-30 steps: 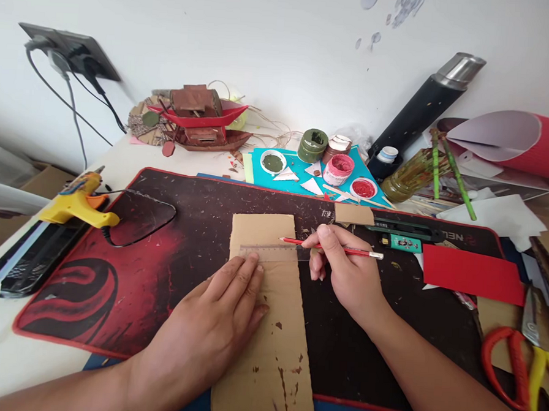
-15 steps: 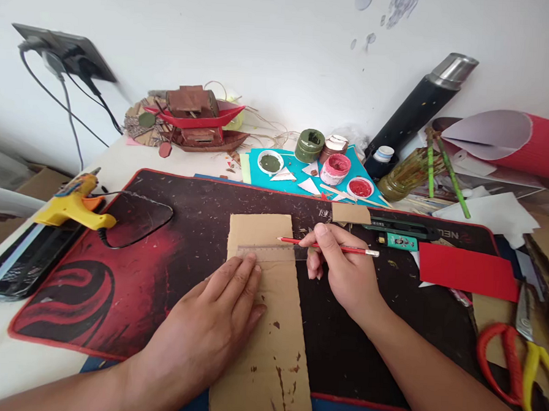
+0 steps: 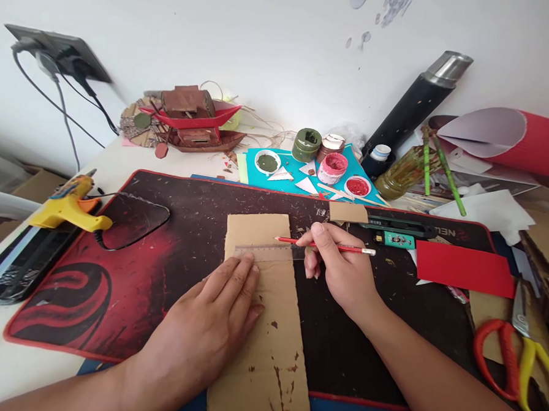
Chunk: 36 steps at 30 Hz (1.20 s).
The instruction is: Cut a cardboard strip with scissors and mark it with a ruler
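A long cardboard strip lies on the dark mat, stained brown toward its near end. Across its upper part rests a clear ruler. My left hand is flat on the cardboard, its fingertips pressing the ruler's lower edge. In my right hand is a red pencil, pinched between thumb and fingers. The pencil's tip points left, just above the ruler, over the cardboard; whether it touches the surface I cannot tell.
A yellow glue gun stands left. Behind the mat are a model boat and paint jars. Scissors, red card, a cutter and a leaning black flask are on the right.
The whole view has shifted slightly, so everything sits a little farther left. Both hands, the ruler and the pencil keep their places on the cardboard.
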Each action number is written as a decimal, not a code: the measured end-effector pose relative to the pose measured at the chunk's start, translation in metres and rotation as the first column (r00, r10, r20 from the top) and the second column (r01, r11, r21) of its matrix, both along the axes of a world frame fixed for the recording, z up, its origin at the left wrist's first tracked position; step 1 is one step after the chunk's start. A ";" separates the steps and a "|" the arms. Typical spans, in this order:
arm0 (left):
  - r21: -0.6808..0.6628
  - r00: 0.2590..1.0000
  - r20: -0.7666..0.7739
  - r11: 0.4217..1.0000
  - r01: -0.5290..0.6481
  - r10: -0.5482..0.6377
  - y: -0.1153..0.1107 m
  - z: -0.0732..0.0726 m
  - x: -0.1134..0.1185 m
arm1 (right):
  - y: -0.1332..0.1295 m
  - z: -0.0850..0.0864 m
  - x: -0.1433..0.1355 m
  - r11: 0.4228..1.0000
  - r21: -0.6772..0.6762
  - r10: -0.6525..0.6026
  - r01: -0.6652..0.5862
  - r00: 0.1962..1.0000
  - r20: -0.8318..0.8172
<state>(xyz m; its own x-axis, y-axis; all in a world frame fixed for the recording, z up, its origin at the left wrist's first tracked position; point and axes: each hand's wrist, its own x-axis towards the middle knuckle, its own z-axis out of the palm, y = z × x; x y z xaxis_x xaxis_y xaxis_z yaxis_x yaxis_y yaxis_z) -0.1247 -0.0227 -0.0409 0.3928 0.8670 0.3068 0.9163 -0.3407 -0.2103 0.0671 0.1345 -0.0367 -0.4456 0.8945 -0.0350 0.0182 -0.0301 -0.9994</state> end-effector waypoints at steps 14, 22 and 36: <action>-0.013 1.000 -0.010 1.000 -0.004 0.004 -0.001 -0.001 0.000 | 0.007 0.003 0.003 0.998 0.002 -0.055 0.055 0.998 -0.008; -0.031 1.000 -0.017 1.000 -0.003 0.003 -0.002 -0.003 0.000 | 0.008 0.008 0.001 0.995 0.007 -0.103 0.103 0.994 -0.045; -0.039 1.000 -0.006 0.999 -0.008 0.008 -0.003 -0.003 0.001 | 0.017 -0.004 0.005 0.985 -0.088 -0.160 0.152 0.981 -0.106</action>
<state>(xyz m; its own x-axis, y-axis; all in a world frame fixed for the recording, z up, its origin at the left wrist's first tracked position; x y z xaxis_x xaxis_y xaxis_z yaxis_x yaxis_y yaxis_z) -0.1241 -0.0259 -0.0439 0.3873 0.8815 0.2701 0.9179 -0.3411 -0.2027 0.0722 0.1518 -0.0408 -0.3059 0.9498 -0.0661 -0.1051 -0.1027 -0.9891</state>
